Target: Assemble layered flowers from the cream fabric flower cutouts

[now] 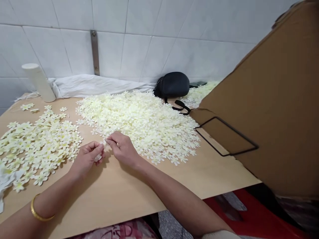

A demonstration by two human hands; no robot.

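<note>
My left hand (87, 156) is closed in a pinch, with a small white artificial flower (98, 158) showing between its fingers. Close beside it, my right hand (122, 149) has thumb and forefinger pressed together on a second pale flower piece (105, 143), mostly hidden by the fingertips. Both hands are just above the tan tabletop (119, 199), at the near edge of a large heap of pale cream flowers (139, 122). To the left of my left hand lies a looser heap of flowers with yellow centres (47, 142).
Against the tiled wall stand a white cylinder (41, 83) and a bundled white cloth (87, 84). A black zip case (174, 84) with a strap sits behind the large heap. On the right, a big cardboard panel (264, 99) rises beside a black wire frame (231, 132).
</note>
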